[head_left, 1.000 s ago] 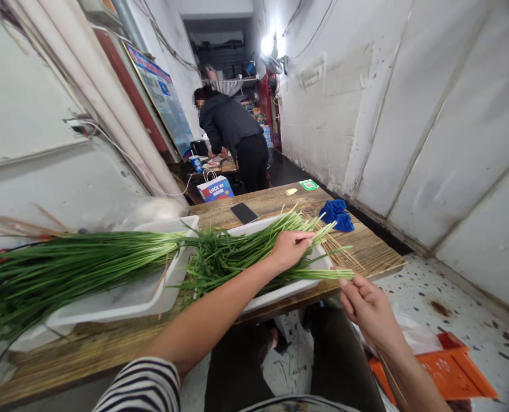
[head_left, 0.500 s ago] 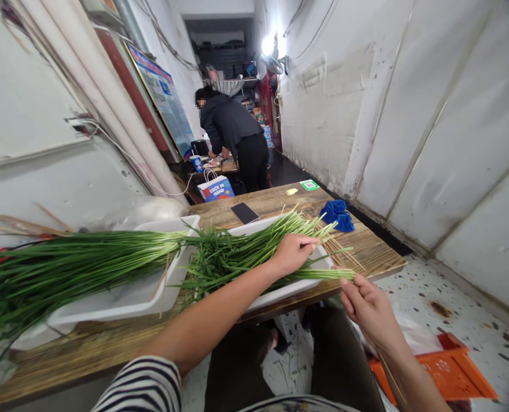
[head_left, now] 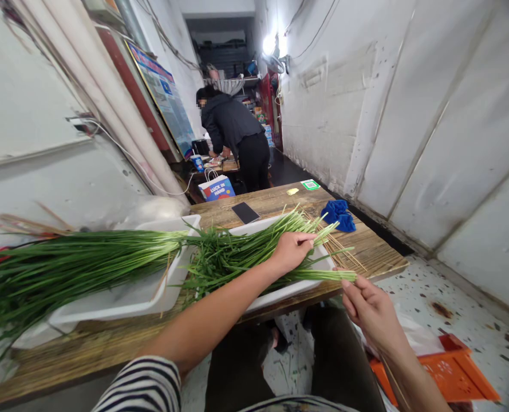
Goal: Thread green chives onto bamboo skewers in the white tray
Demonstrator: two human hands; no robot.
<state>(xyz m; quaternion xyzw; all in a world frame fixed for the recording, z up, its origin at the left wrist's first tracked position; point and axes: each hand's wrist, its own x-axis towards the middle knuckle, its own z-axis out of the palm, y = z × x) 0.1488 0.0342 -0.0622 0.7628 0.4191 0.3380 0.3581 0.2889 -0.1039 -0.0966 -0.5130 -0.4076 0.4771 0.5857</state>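
Long green garlic chives [head_left: 249, 243] lie in the nearer white tray [head_left: 275, 294], pale stalk ends toward the right. My left hand [head_left: 294, 253] is over them, thumb and fingers closed at the stalk ends. My right hand [head_left: 370, 306] pinches a small bundle of chives [head_left: 323, 274] by its pale ends, past the tray's right rim. A thin wooden skewer [head_left: 394, 382] runs back from under that hand along the forearm. Several more skewers [head_left: 344, 256] rest on the wooden table beside the tray.
Another white tray [head_left: 121, 306] at left holds a large pile of chives [head_left: 91, 269]. A phone [head_left: 245, 213], a blue cloth [head_left: 338, 215] and a QR card [head_left: 310, 185] lie on the table [head_left: 383, 260]. An orange crate [head_left: 447, 372] stands on the floor. A person [head_left: 237, 131] bends over farther back.
My left hand has shifted very slightly left along the stalk ends, its fingers a little more curled. The right hand keeps its hold on the bundle.
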